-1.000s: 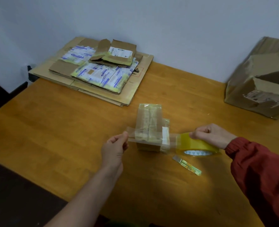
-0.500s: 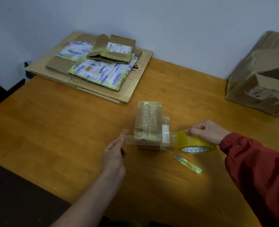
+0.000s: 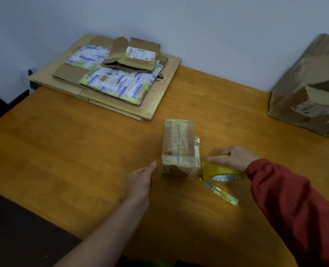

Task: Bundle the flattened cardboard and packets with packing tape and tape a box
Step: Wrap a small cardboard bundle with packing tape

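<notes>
Where the near table edge meets a dark area, both arms reach in. Nearest, the left hand [image 3: 140, 180] has fingers nearly straight, holding nothing, tips just beside the small tape-wrapped brown cardboard box [image 3: 179, 149]; contact unclear. A yellow-green patterned utility knife [image 3: 220, 193] lies flat near the right hand [image 3: 235, 157], which curls over the yellow packing tape roll [image 3: 219, 170], gripping it. Clear strip runs from roll to box's near right corner. Box stands mid-table, glossy tape over top and front. Bare orange wooden table [image 3: 63, 151] stretches wide to the left. Far left corner: stack of flattened cardboard and printed packets [image 3: 111, 78] against the white wall [image 3: 217, 26]. Far right edge: large crumpled brown carton [image 3: 304, 97].
</notes>
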